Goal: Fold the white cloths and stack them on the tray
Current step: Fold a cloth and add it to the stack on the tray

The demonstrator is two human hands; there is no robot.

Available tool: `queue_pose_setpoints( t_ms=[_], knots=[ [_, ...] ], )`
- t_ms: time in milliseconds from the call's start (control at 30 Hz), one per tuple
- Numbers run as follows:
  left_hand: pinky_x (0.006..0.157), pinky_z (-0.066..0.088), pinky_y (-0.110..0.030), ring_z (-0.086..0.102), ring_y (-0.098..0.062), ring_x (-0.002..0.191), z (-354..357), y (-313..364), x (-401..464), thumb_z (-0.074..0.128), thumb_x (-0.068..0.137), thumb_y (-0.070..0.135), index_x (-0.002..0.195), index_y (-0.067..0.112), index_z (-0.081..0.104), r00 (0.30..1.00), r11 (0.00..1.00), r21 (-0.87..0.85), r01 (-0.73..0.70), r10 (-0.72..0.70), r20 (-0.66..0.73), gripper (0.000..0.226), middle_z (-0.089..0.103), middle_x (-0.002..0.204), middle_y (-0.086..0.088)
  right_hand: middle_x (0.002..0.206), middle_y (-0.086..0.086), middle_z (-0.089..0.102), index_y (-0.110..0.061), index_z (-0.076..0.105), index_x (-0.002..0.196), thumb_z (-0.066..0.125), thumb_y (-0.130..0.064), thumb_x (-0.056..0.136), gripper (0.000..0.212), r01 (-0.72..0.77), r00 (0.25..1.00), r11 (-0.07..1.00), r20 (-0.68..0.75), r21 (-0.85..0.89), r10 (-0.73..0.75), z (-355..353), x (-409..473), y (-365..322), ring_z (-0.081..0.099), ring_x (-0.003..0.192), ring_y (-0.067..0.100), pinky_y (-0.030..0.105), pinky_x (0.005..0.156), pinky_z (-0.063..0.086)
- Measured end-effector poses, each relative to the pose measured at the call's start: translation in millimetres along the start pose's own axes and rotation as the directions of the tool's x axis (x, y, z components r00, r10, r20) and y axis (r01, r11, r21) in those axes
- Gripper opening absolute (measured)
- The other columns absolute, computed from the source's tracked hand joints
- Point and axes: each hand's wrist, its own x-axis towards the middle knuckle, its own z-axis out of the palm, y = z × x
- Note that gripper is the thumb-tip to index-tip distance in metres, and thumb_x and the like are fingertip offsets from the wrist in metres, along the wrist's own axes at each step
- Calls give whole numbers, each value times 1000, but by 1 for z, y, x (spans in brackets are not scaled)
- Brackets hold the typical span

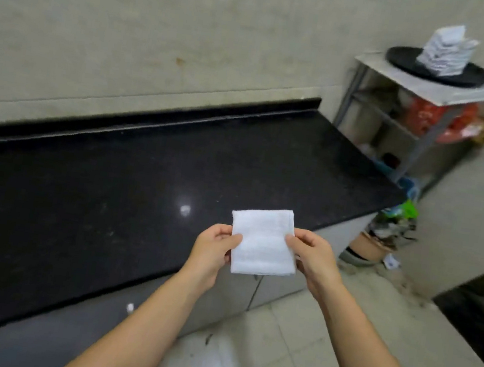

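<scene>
A small folded white cloth [262,242] is held up in the air over the front edge of the black counter [109,189]. My left hand [214,246] pinches its left edge, thumb on top. My right hand [311,255] pinches its right edge the same way. At the far right, a round black tray [407,62] lies on a metal shelf unit [471,94]. A leaning stack of folded white cloths [446,50] stands on the tray.
The shelf unit holds red bags [439,117] and other items on its lower levels. A pot [370,248] and green packaging [403,210] sit on the floor between counter and shelf. Tiled floor [337,336] lies to my right. A pale wall backs the counter.
</scene>
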Motion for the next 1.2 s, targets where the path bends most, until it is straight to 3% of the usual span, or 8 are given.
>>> queue_pose_setpoints(
  t_ms=[300, 433, 500, 633, 767, 833, 967, 1200],
  knots=[
    [65, 51, -27, 64, -16, 75, 218, -1, 57, 56, 91, 3, 99, 4, 60, 944, 982, 184, -37, -26, 329, 9, 68, 86, -6, 83, 7, 67, -6, 65, 97, 58, -3, 89, 11, 58, 943, 987, -333, 151, -4, -202, 33, -16, 61, 65, 16, 23, 57, 48],
    [81, 52, -40, 63, -22, 83, 293, 10, 109, 56, 90, 2, 95, 5, 60, 922, 983, 180, -40, -33, 386, 7, 67, 91, -11, 80, 5, 66, -8, 65, 95, 58, -5, 90, 9, 68, 924, 983, -382, 172, 3, -260, 84, -34, 61, 55, 7, 17, 47, 47],
    [83, 53, -43, 64, -24, 85, 332, 19, 141, 56, 90, 2, 93, 7, 61, 915, 983, 177, -47, -29, 402, 7, 67, 91, -11, 81, 5, 67, -8, 65, 95, 58, -7, 91, 8, 70, 919, 981, -394, 182, 7, -289, 117, -49, 62, 59, 10, 20, 49, 49],
    [68, 54, -31, 64, -19, 83, 411, 56, 205, 56, 91, 4, 93, 9, 61, 894, 984, 164, -75, -7, 448, 7, 66, 94, -9, 91, 12, 68, -2, 66, 103, 60, -8, 90, 15, 84, 910, 986, -415, 146, -16, -350, 192, -97, 63, 73, 20, 29, 63, 52],
    [57, 49, -23, 62, -8, 66, 483, 113, 261, 55, 92, 5, 93, 8, 60, 882, 977, 139, -160, 78, 465, 6, 64, 88, -5, 86, 8, 69, -4, 67, 97, 59, -7, 90, 11, 166, 912, 983, -391, 79, -123, -402, 266, -163, 65, 66, 14, 23, 58, 51],
    [57, 50, -22, 61, -11, 69, 513, 142, 286, 56, 92, 6, 95, 8, 60, 883, 974, 126, -186, 109, 456, 6, 65, 90, -6, 85, 6, 70, -8, 69, 91, 60, -6, 90, 9, 202, 913, 978, -373, 56, -168, -424, 302, -194, 65, 63, 11, 22, 58, 52],
    [50, 49, -21, 61, -9, 60, 560, 200, 330, 56, 91, 3, 84, 10, 57, 870, 964, 54, -262, 212, 445, 10, 63, 82, -6, 94, 8, 71, -15, 71, 84, 65, -8, 86, 10, 285, 910, 958, -306, -34, -281, -456, 380, -257, 65, 78, 18, 33, 78, 52],
    [43, 49, -21, 55, -11, 52, 640, 300, 416, 53, 94, 6, 80, 13, 49, 866, 913, -33, -407, 397, 303, 16, 57, 73, -5, 83, 1, 66, -9, 65, 102, 62, -10, 89, 13, 416, 891, 899, -138, -136, -433, -496, 528, -372, 61, 70, 11, 22, 61, 51]
  ],
)
